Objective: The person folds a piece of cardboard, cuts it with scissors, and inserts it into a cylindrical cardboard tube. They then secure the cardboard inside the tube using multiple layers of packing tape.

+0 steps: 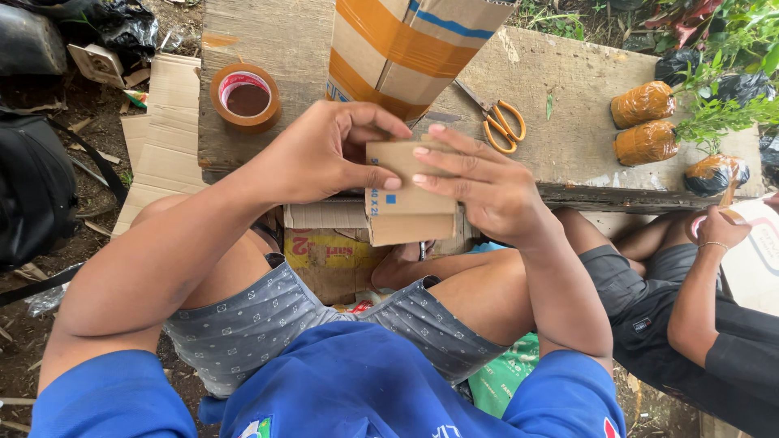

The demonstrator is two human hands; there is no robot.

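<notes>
Both hands on a cardboard piece (406, 199) held over the lap, in front of the wooden board (560, 122): left hand (324, 154) pinching its left edge, right hand (479, 182) gripping its right side, fingers flat across the top. Behind on the board, tape roll (246, 98), taped box (402, 49), scissors (499, 118)

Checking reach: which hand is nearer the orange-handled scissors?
Right. The right hand sits just below the scissors; the left hand is farther left, across the cardboard piece both hold.

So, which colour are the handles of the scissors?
Orange, seen in the head view: scissors on the wooden board.
</notes>
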